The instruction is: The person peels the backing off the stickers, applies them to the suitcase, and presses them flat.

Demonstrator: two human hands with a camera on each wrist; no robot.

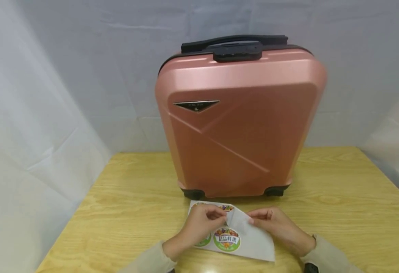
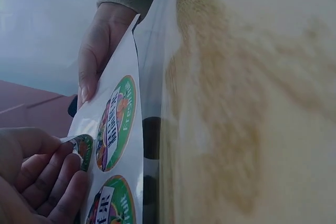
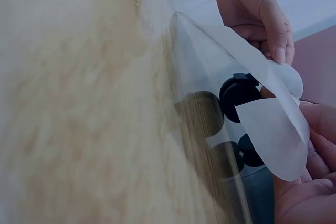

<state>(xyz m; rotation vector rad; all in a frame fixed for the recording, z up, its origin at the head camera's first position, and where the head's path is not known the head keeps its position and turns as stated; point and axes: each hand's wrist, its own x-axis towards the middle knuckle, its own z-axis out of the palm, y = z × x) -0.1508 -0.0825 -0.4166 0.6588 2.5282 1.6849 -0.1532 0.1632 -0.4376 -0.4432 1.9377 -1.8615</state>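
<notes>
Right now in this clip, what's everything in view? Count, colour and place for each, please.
suitcase: 1, metallic pink, upright on the table
carry handle: 1, black, suitcase top
badge: 1, dark with a silvery edge, upper left of suitcase front
bottom corner pieces: 2 visible, black, suitcase base
sticker sheet: 1, white, between the hands, in front of the suitcase
round stickers: at least 4, green-edged, multicoloured, on the sheet
table: 1, yellowish wood, below
backdrop: pale grey-white, behind and at both sides
sleeves: 2, beige, bottom
left hand: 1, bare, pinching at the stickers
right hand: 1, bare, holding the sheet's edge
</notes>
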